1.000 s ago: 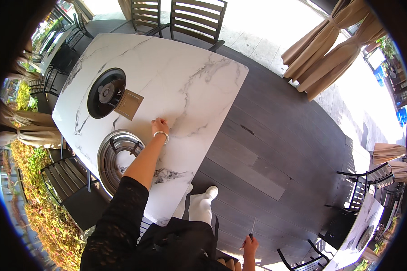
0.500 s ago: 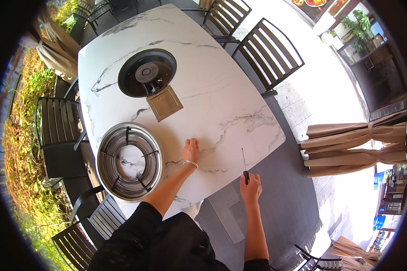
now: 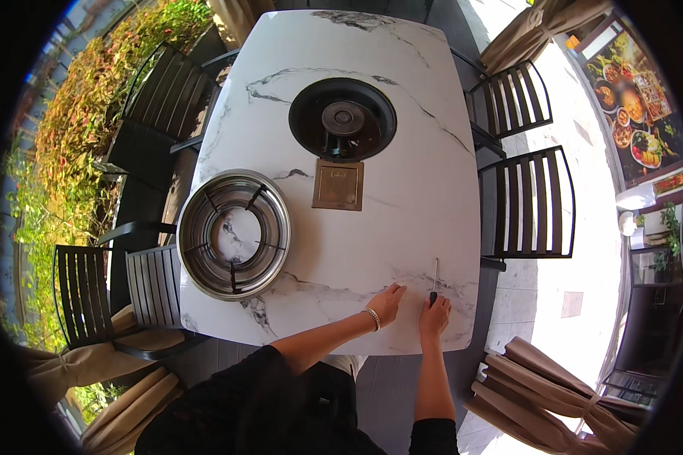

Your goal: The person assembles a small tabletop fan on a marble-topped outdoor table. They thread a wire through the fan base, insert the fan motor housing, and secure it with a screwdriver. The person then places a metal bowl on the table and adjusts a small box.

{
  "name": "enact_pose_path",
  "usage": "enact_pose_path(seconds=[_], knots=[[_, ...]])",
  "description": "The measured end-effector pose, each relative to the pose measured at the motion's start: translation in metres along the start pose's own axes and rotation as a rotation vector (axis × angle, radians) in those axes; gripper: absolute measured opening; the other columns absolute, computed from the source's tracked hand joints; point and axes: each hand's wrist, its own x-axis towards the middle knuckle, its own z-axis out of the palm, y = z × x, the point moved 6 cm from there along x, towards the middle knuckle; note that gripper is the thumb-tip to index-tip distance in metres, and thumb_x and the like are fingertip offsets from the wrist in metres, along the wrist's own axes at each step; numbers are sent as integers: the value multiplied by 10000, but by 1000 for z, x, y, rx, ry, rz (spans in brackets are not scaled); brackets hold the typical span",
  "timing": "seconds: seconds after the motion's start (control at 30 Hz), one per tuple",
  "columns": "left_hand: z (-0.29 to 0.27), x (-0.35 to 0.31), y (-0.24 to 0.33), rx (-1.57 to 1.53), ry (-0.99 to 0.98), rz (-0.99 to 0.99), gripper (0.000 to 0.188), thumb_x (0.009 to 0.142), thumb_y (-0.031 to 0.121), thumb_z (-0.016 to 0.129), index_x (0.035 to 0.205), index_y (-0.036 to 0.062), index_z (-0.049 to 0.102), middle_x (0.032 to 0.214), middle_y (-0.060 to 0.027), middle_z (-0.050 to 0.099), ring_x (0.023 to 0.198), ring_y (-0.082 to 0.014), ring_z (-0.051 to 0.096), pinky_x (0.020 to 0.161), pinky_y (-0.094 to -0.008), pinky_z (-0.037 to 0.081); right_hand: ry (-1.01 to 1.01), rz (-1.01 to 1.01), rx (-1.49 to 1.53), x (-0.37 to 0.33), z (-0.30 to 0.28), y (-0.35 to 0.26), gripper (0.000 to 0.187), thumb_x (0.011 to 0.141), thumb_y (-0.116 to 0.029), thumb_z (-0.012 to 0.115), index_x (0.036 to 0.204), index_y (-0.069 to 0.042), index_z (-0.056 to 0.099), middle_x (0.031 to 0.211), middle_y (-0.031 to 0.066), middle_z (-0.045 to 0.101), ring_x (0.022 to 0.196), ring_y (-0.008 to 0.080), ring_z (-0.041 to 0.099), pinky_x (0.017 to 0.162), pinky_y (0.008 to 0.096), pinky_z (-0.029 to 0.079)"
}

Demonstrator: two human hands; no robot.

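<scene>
My right hand (image 3: 434,317) is wrapped round the black handle of a screwdriver (image 3: 435,276), whose thin metal shaft points away from me over the near right of the table. Just left of it is my left hand (image 3: 387,305), with a bracelet at the wrist. Its fingers are pinched together, and whatever may be between them is too small to make out. A round stainless steel burner ring (image 3: 275,262) with dark pot supports lies on the table at the left. Farther off, a round black burner well (image 3: 300,121) is sunk into the tabletop, a gold-coloured square panel (image 3: 338,196) at its near edge.
The white marbled table (image 3: 425,205) has dark slatted chairs along both sides, among them one at the right (image 3: 537,205) and one at the near left (image 3: 89,292). Brown tied curtains (image 3: 546,390) hang at the near right. Plants (image 3: 91,144) grow beyond the left chairs.
The view has turned and shifted. Both hands have come closer together, now over the table's near right part. The screwdriver stays in my right hand.
</scene>
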Motion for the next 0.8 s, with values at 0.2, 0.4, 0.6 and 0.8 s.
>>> enact_pose_path(seconds=[0.2, 0.4, 0.6, 0.8], knots=[[-53, -67, -1, -79, 396, -144, 412, 807, 6, 493, 1213, 45, 431, 1184, -157, 478, 922, -318, 582, 773, -380, 495, -55, -114, -12, 42, 2, 25, 340, 852, -319, 572, 1015, -44, 456, 994, 145, 491, 976, 326, 490, 752, 439, 457], [-100, -191, -43, -61, 814, -425, 403, 783, -32, 491, 1178, 41, 454, 1085, -167, 509, 844, -284, 603, 715, -362, 505, -116, -210, -37, 42, 4, 35, 491, 789, -412, 608, 1087, -54, 449, 1005, 163, 489, 988, 343, 483, 774, 467, 441], [-94, -315, -80, 32, 1017, -647, 421, 787, -45, 493, 1202, 10, 446, 1025, -172, 505, 798, -267, 577, 698, -351, 495, -142, -185, -230, 23, -6, 24, 538, 787, -367, 605, 1141, -5, 422, 1095, 185, 465, 1015, 347, 469, 795, 453, 434], [-37, -425, -93, -17, 1103, -801, 463, 775, -51, 510, 1226, -16, 415, 1049, -178, 482, 802, -269, 556, 729, -353, 477, -17, -340, -251, -35, -23, -42, 629, 791, -268, 603, 1269, 44, 340, 1174, 169, 437, 1079, 326, 427, 853, 434, 397]])
